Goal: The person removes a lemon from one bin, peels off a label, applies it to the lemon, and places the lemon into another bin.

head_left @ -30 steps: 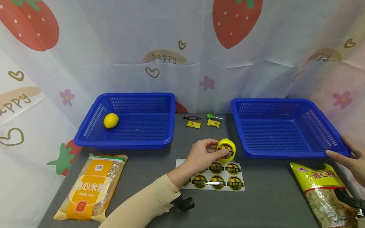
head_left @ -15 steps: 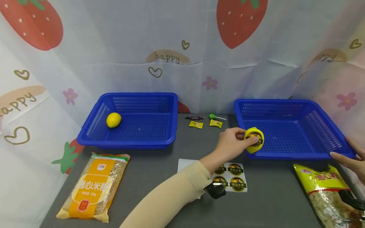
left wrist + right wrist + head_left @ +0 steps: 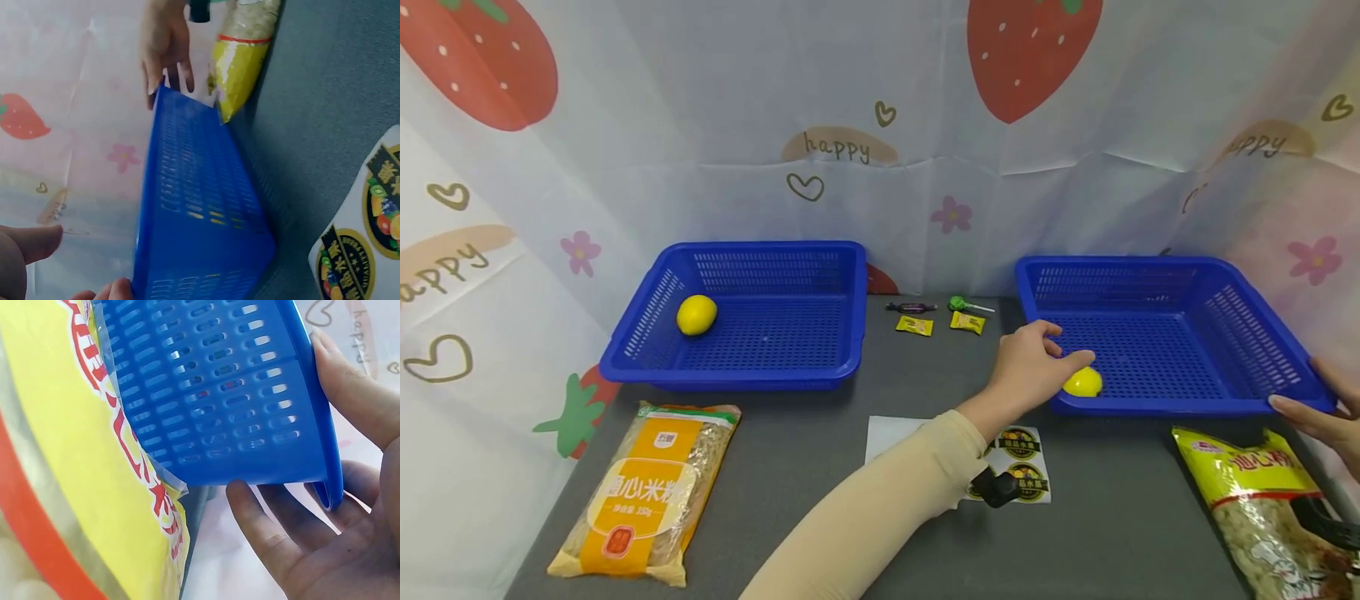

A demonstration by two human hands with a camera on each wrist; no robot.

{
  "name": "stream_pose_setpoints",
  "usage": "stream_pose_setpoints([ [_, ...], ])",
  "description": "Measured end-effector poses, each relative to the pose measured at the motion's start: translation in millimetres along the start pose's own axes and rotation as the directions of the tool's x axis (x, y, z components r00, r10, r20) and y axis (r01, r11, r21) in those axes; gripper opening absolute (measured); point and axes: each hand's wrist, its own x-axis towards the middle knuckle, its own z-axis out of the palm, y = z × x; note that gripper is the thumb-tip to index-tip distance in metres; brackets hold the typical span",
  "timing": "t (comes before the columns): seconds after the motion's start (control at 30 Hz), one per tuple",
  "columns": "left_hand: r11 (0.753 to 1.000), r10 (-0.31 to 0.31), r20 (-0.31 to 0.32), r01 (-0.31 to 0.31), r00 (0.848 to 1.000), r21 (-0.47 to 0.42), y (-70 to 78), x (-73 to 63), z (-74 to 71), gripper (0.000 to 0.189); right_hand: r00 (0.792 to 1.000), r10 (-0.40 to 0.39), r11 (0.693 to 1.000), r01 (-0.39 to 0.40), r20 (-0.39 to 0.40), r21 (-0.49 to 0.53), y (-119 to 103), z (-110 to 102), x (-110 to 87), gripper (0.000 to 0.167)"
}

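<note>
A yellow lemon [image 3: 1083,383] lies in the near left corner of the right blue basket [image 3: 1165,407]. Just above it, over the basket's left rim, is my left hand [image 3: 1033,360], thumb and fingers spread apart with nothing between them. At the basket's near right corner my right hand [image 3: 1326,417] grips the rim, its thumb [image 3: 350,387] on the rim and fingers around the outside. Partly under my left sleeve lies a white sheet of round fruit stickers [image 3: 1019,446]. The sticker on the lemon is out of sight now.
At the left stands another blue basket [image 3: 730,380] with a lemon [image 3: 697,315] inside. Small wrapped candies [image 3: 914,326] and a green lollipop [image 3: 957,305] lie between the baskets. An orange noodle bag [image 3: 647,492] is front left, a yellow food bag [image 3: 1255,500] front right.
My left hand has carried the stickered lemon rightward from above the sticker sheet into the right basket and let it go. My right hand has stayed at the basket's corner.
</note>
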Motion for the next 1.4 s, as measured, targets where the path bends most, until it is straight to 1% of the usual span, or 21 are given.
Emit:
stream_pose_setpoints([
  [0.13, 0.998, 0.052, 0.013, -0.053, 0.999, 0.024, -2.3, -2.6, -1.4, 0.044, 1.000, -0.002, 1.000, 0.002, 0.010, 0.000, -2, -1, 0.5, 0.087],
  [0.23, 0.995, 0.097, 0.031, -0.097, 0.995, 0.005, -5.5, -3.9, -2.5, 0.043, 1.000, -0.007, 1.000, 0.007, 0.011, 0.001, -3, -2, 1.8, 0.087],
  [0.37, 0.990, 0.138, 0.058, -0.136, 0.989, -0.034, -10.2, -5.3, -3.4, 0.043, 1.000, -0.013, 1.000, 0.013, 0.013, 0.001, -2, -3, 2.3, 0.087],
  [0.5, 0.983, 0.184, 0.076, -0.182, 0.980, -0.029, -13.8, -7.0, -3.7, 0.041, 1.000, -0.008, 1.000, 0.008, 0.008, -0.019, -1, -4, 0.1, 0.087],
  [0.6, 0.979, 0.205, 0.090, -0.205, 0.975, -0.009, -16.3, -9.3, -3.8, 0.039, 1.000, 0.008, 0.999, -0.008, -0.011, -0.032, -2, -3, -2.9, 0.089],
  [0.7, 0.978, 0.208, 0.104, -0.208, 0.973, -0.009, -18.7, -11.9, -4.2, 0.039, 1.000, 0.000, 1.000, -0.001, -0.022, -0.024, 5, -3, -1.7, 0.090],
  [0.77, 0.978, 0.209, 0.105, -0.209, 0.972, -0.015, -20.0, -13.2, -5.0, 0.038, 0.999, -0.018, 1.000, 0.017, -0.044, -0.022, 20, -3, 5.1, 0.091],
  [0.87, 0.978, 0.209, 0.106, -0.208, 0.972, -0.019, -22.1, -14.7, -6.4, 0.036, 0.994, -0.063, 0.998, 0.061, -0.086, -0.027, 56, -5, 25.2, 0.092],
  [0.97, 0.976, 0.216, 0.111, -0.214, 0.970, -0.029, -24.8, -15.9, -8.6, 0.034, 0.985, -0.080, 0.995, 0.070, -0.155, -0.070, 91, -9, 46.8, 0.093],
  [1.03, 0.974, 0.224, 0.118, -0.221, 0.967, -0.044, -27.2, -16.6, -10.8, 0.032, 0.976, -0.091, 0.993, 0.073, -0.199, -0.094, 104, -13, 57.9, 0.092],
  [1.1, 0.972, 0.233, 0.118, -0.227, 0.965, -0.060, -30.2, -16.9, -13.5, 0.031, 0.962, -0.108, 0.989, 0.078, -0.253, -0.125, 111, -17, 67.6, 0.091],
  [1.2, 0.970, 0.237, 0.120, -0.228, 0.964, -0.083, -35.4, -17.6, -20.1, 0.030, 0.935, -0.139, 0.984, 0.093, -0.326, -0.155, 114, -24, 78.7, 0.090],
  [1.27, 0.970, 0.236, 0.122, -0.225, 0.964, -0.094, -38.3, -19.0, -26.3, 0.031, 0.930, -0.142, 0.983, 0.091, -0.340, -0.162, 112, -27, 82.5, 0.090],
  [1.3, 0.969, 0.236, 0.126, -0.224, 0.964, -0.101, -39.6, -19.8, -29.7, 0.032, 0.930, -0.145, 0.982, 0.096, -0.338, -0.160, 108, -26, 80.9, 0.089],
  [1.33, 0.969, 0.238, 0.129, -0.226, 0.963, -0.103, -41.0, -20.6, -33.1, 0.033, 0.932, -0.148, 0.982, 0.101, -0.330, -0.157, 98, -25, 76.1, 0.088],
  [1.37, 0.967, 0.245, 0.128, -0.232, 0.961, -0.104, -42.8, -21.1, -36.2, 0.033, 0.934, -0.149, 0.983, 0.102, -0.326, -0.156, 86, -21, 69.5, 0.086],
  [1.4, 0.965, 0.252, 0.129, -0.239, 0.959, -0.107, -44.4, -21.7, -39.6, 0.033, 0.937, -0.148, 0.984, 0.106, -0.317, -0.146, 70, -17, 60.5, 0.084],
])
